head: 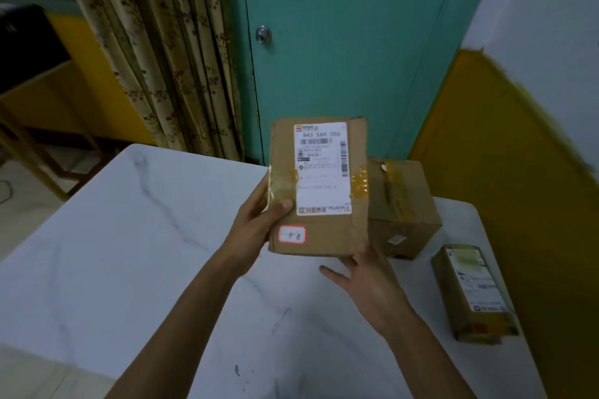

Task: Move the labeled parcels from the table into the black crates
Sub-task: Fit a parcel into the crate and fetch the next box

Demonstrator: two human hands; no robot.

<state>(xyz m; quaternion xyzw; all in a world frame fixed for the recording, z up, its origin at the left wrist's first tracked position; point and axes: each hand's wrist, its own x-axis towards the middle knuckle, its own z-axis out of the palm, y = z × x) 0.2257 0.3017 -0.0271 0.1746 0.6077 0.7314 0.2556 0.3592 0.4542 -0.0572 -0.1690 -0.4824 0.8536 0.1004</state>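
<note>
Count: three parcels, two hands, one white marble-patterned table.

Left hand grips the left edge of a tall brown cardboard parcel with a white shipping label. Its thumb is clamped on the front face and its fingers lie round the side. I see the parcel raised above the table, long axis upright, label facing me, barcode end up.

Right hand is under its lower right corner, thumb splayed. The fingers are hidden; I cannot tell their curl.

Behind, on the table: a squat brown carton with yellow tape.

Far right, at the table edge: a small tape-wrapped labelled box, long axis running away from me.
</note>
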